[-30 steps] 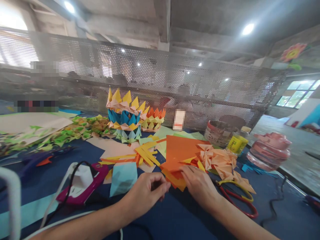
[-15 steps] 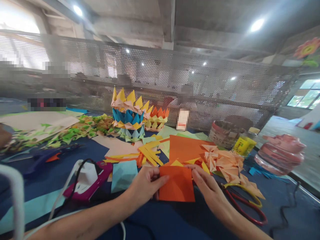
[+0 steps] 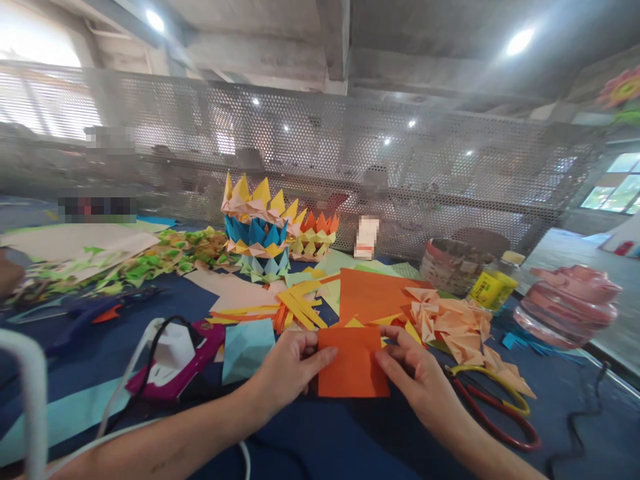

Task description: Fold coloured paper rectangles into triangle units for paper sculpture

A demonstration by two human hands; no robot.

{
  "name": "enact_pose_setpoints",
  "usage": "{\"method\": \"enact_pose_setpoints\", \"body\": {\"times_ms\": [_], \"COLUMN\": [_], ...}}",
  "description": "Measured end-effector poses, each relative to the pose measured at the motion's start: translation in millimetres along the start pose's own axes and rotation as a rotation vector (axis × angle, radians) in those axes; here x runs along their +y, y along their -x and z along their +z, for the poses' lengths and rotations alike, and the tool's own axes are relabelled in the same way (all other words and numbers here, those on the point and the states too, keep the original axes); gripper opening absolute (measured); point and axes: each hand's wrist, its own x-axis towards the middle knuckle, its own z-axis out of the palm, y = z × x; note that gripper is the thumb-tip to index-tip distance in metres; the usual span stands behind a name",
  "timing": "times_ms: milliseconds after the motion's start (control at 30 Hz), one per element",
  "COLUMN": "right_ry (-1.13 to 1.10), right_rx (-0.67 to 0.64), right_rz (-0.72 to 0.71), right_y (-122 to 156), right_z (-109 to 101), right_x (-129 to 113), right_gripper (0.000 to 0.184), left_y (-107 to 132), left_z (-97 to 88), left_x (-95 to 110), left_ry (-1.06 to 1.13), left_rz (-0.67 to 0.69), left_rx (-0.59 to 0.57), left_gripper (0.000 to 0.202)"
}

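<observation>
A square of orange paper [image 3: 353,365] is held up over the dark blue table, its flat face toward me. My left hand [image 3: 295,363] pinches its left edge, thumb in front and fingers behind. At the upper right edge, my right hand [image 3: 413,360] has its thumb on the front and its curled fingers partly behind the sheet. Light blue paper squares [image 3: 249,350] lie just left of my left hand. Beyond the held square rest a larger orange sheet [image 3: 375,293] and yellow paper strips [image 3: 300,300]. Folded peach paper pieces [image 3: 450,317] lie past my right hand.
Scissors [image 3: 493,403] with red and yellow handles lie right of my right hand. A purple power strip [image 3: 185,370] with a white plug and cables sits left. Paper crowns [image 3: 257,233] stand at the back. A pink bottle [image 3: 567,307] and yellow-labelled bottle [image 3: 493,287] stand right.
My right thumb has come from the top corner onto the front of the orange paper's right edge. My left hand keeps its pinch; the paper has risen very slightly.
</observation>
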Motion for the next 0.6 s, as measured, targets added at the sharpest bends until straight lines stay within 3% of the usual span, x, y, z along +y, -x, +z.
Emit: {"method": "enact_pose_setpoints", "body": {"times_ms": [133, 267, 433, 600], "right_ry": [0.340, 0.515, 0.416, 0.241], "right_rx": [0.138, 0.018, -0.026, 0.056], "right_rz": [-0.253, -0.451, -0.362, -0.184], "right_y": [4.7, 7.3, 5.3, 3.5], "right_z": [-6.0, -7.4, -3.5, 0.0], "right_x": [6.8, 10.1, 3.9, 2.9], "right_gripper": [0.039, 0.040, 0.011, 0.026], "left_y": [-1.0, 0.6, 4.7, 8.6], "left_z": [-1.4, -2.0, 0.0, 2.8], "left_x": [0.7, 2.9, 4.9, 7.7], "left_ry": [0.059, 0.103, 0.106, 0.092], "left_rz": [-0.032, -0.056, -0.083, -0.081], "left_rx": [0.003, -0.020, -0.117, -0.184], "left_gripper": [0.049, 0.051, 0.050, 0.048]}}
